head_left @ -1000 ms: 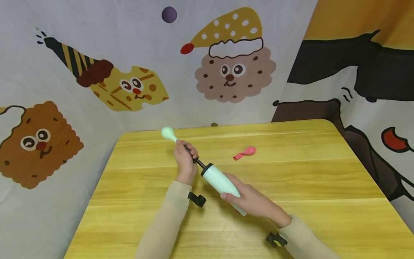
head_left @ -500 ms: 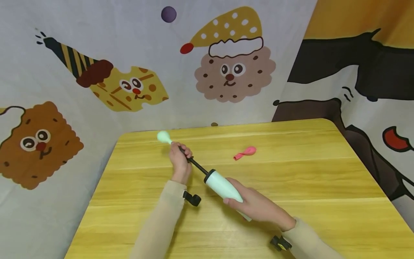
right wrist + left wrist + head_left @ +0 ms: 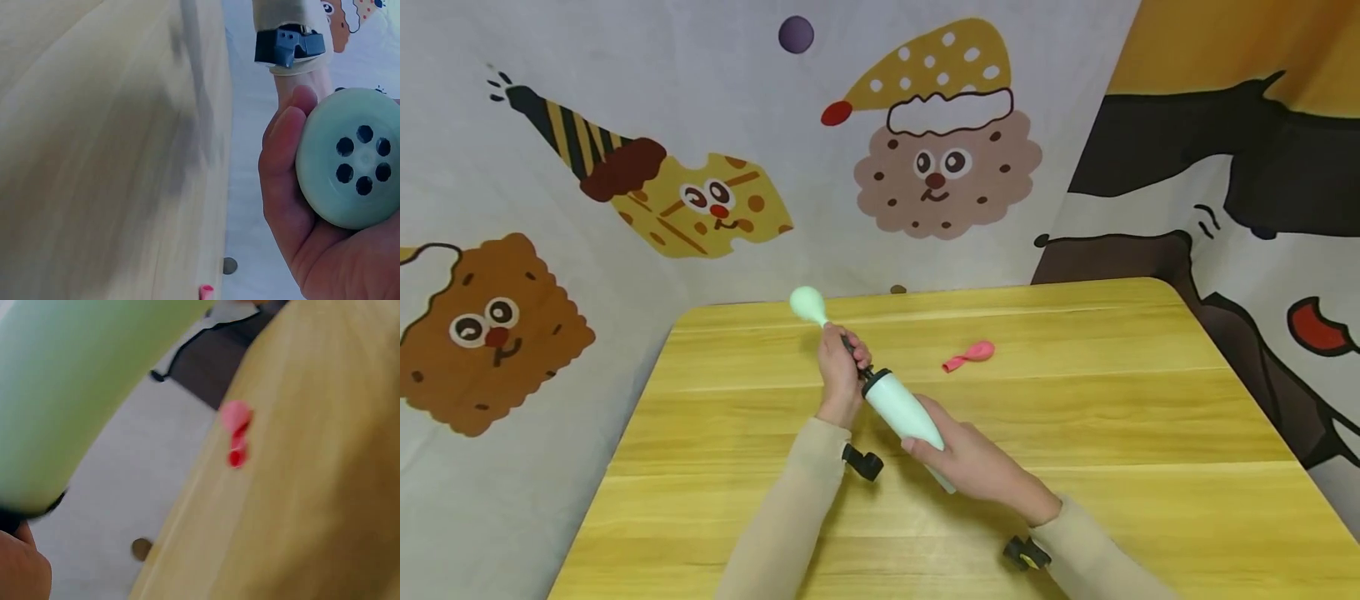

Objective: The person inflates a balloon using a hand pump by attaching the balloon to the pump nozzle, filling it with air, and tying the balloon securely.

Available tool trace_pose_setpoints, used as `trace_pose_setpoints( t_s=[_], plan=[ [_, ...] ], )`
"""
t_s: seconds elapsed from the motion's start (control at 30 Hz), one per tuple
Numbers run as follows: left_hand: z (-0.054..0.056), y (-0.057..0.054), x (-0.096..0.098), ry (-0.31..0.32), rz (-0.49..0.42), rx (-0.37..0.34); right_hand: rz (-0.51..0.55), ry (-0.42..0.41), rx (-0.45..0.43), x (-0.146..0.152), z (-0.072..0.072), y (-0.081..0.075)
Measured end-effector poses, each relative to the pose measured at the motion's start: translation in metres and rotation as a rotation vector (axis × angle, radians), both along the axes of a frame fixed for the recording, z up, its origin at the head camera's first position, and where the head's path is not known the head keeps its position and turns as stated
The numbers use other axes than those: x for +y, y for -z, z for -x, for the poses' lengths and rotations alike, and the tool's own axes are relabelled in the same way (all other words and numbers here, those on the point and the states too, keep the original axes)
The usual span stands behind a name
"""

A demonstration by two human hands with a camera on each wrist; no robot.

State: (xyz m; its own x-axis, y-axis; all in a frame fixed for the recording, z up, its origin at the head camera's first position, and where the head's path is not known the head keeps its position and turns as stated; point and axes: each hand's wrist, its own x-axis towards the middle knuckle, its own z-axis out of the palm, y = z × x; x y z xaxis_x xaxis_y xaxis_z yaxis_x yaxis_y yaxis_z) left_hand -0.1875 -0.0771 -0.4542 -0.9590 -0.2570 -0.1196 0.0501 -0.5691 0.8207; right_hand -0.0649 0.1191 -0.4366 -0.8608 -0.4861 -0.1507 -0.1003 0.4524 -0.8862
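A mint-green hand balloon pump [image 3: 901, 408] with a black collar and rod slants above the table. My left hand [image 3: 842, 367] grips its black far end, where a small, partly filled pale green balloon [image 3: 807, 303] sticks out past the fingers. Around the pump's wide body my right hand [image 3: 970, 458] is wrapped, thumb on top. In the right wrist view, the pump's round end [image 3: 350, 159] shows several dark holes, with the right hand's fingers curled about it. A limp pink balloon [image 3: 968, 356] lies apart from both hands, also visible in the left wrist view.
The wooden table [image 3: 1075, 417] has rounded far corners. A cloth backdrop [image 3: 737, 100] with cartoon biscuits hangs right behind its back edge. Small black devices are strapped to both wrists, such as the left wrist device [image 3: 862, 462].
The rod was first drawn further out of the pump body, then slid almost fully in as the hands came together. The green balloon looks slightly bigger. The pink balloon has stayed put.
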Motion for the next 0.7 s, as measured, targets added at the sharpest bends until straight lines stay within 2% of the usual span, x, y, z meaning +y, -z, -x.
trace_pose_setpoints(
  t_s=[0.07, 0.2, 0.27, 0.33, 0.43, 0.57, 0.7],
  plan=[
    [0.006, -0.004, -0.01, -0.037, -0.02, -0.001, -0.01, -0.004, -0.012, 0.005, -0.005, -0.002],
    [0.018, -0.009, -0.038, -0.138, -0.092, -0.006, -0.035, -0.061, 0.003, 0.024, -0.018, -0.005],
    [0.02, -0.01, -0.048, -0.163, -0.104, -0.002, -0.047, -0.098, 0.041, 0.031, -0.022, -0.004],
    [0.018, -0.01, -0.05, -0.16, -0.107, -0.003, -0.053, -0.107, 0.074, 0.034, -0.023, -0.003],
    [0.011, -0.009, -0.041, -0.133, -0.086, 0.002, -0.064, -0.096, 0.084, 0.028, -0.021, -0.002],
    [0.001, -0.007, -0.02, -0.096, -0.074, 0.012, -0.053, -0.063, 0.055, 0.016, -0.013, 0.002],
    [-0.011, -0.003, 0.0, -0.025, -0.054, -0.002, -0.027, -0.05, 0.051, 0.007, -0.002, 0.003]
  ],
)
